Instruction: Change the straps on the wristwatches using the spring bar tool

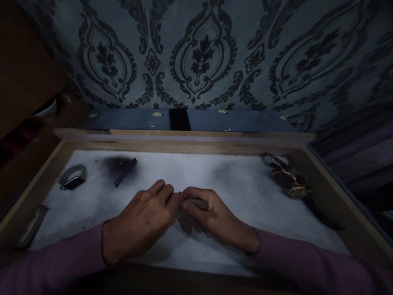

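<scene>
Over the middle of a shallow wooden drawer-like box (168, 145) with a white lining, my two hands meet. My right hand (217, 215) is closed around a small grey-brown strap-like piece (199, 203), pinched between thumb and fingers. Its exact kind is too dark to tell. My left hand (147, 217) has its fingers curled at the near end of that piece, and its fingertips are hidden. A tiny dark bit (180, 193) shows between the two hands. Beyond the left hand lies a thin dark bar (125, 173).
A smartwatch (74, 178) with a grey band lies at the back left. A grey band-like item (33, 226) leans by the left wall. Watches (296, 192) and a black strap (323, 214) lie along the right wall. A black phone (179, 119) rests on the blue ledge behind.
</scene>
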Tool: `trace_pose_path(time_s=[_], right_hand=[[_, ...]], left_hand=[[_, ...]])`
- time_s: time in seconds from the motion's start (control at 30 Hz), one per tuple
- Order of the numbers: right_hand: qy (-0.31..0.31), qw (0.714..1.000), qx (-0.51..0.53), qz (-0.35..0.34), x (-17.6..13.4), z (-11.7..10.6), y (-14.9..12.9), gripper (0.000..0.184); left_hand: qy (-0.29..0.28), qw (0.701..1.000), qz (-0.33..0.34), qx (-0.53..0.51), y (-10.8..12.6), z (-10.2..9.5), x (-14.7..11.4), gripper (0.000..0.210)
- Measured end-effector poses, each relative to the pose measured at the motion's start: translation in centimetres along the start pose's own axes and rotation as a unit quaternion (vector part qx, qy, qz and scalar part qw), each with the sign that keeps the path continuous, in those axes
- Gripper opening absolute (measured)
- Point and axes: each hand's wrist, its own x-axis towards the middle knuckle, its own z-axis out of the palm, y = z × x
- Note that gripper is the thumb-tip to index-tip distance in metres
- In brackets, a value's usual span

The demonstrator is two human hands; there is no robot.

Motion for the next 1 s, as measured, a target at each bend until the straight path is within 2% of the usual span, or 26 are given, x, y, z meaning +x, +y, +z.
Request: trace_pose_path(time_s=[0.17, 0.3, 0.43, 0.63, 0.77, 0.9, 1.0], right_hand=[[-0.022, 0.999, 0.037, 0.024, 0.0, -0.2, 0.2, 0.020], [-0.003, 0.998, 0.052, 0.033, 0.1, -0.5, 0.3, 0.024], [0.009, 0.996, 0.084, 0.032, 0.2, -0.8, 0.5, 0.025], [0.007, 0.992, 0.118, 0.030, 0.5, -0.9, 1.1, 0.027], [0.000, 0.993, 0.115, 0.017, 0.2, -0.9, 1.0, 0.032], [-0.007, 0.995, 0.103, 0.009, -0.1, -0.8, 0.5, 0.039], [0.000, 0.996, 0.085, -0.009, -0.1, -0.8, 0.3, 0.040]], left_hand=[[0.036, 0.999, -0.018, -0.022, -1.1, 0.0, 0.2, 0.013], [0.056, 0.989, -0.051, -0.127, -2.3, -0.3, 0.5, 0.015], [0.076, 0.978, -0.032, -0.191, -2.3, -0.4, 0.6, 0.013], [0.049, 0.976, -0.012, -0.213, -2.1, 0.2, 0.5, 0.015], [0.048, 0.962, -0.017, -0.269, -2.2, 0.2, 0.5, 0.013], [0.017, 0.929, -0.075, -0.362, -2.3, 0.1, 0.8, 0.012], [-0.015, 0.861, -0.120, -0.494, -2.7, 0.2, 1.1, 0.010]])
